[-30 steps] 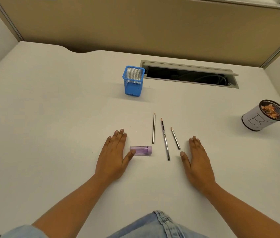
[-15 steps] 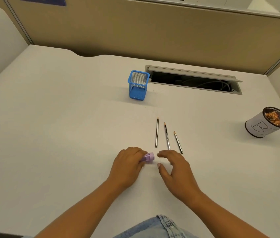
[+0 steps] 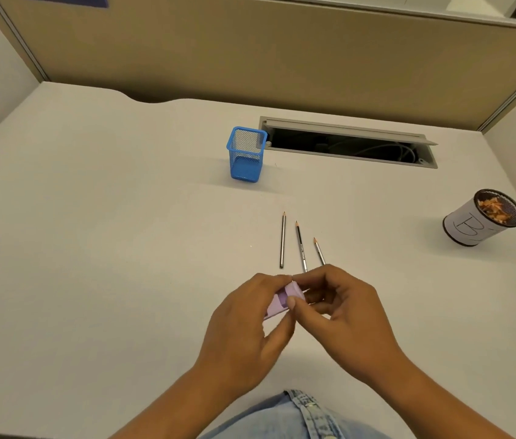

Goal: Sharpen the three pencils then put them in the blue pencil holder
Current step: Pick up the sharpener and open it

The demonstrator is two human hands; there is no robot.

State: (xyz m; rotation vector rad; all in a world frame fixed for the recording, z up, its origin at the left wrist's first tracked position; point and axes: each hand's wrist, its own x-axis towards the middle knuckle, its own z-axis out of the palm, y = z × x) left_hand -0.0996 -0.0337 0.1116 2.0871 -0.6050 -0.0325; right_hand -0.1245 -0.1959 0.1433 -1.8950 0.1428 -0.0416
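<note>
Three pencils lie side by side on the white desk, tips pointing away: a left pencil (image 3: 282, 240), a middle pencil (image 3: 301, 247) and a shorter right pencil (image 3: 319, 251). Their near ends are partly hidden behind my hands. Just in front of them I hold a purple sharpener (image 3: 282, 301) lifted off the desk. My left hand (image 3: 247, 331) grips its body, and my right hand (image 3: 342, 315) pinches its far end with thumb and fingers. The blue mesh pencil holder (image 3: 246, 155) stands empty farther back, left of the pencils.
A white cup (image 3: 481, 220) marked with a letter B holds pencil shavings at the right. An open cable slot (image 3: 348, 144) runs along the desk's back beside the holder. Beige partition walls enclose the desk.
My left hand picked the purple sharpener up off the desk. My right hand came over from the right and took hold of its end. Both hands now hold it above the desk.
</note>
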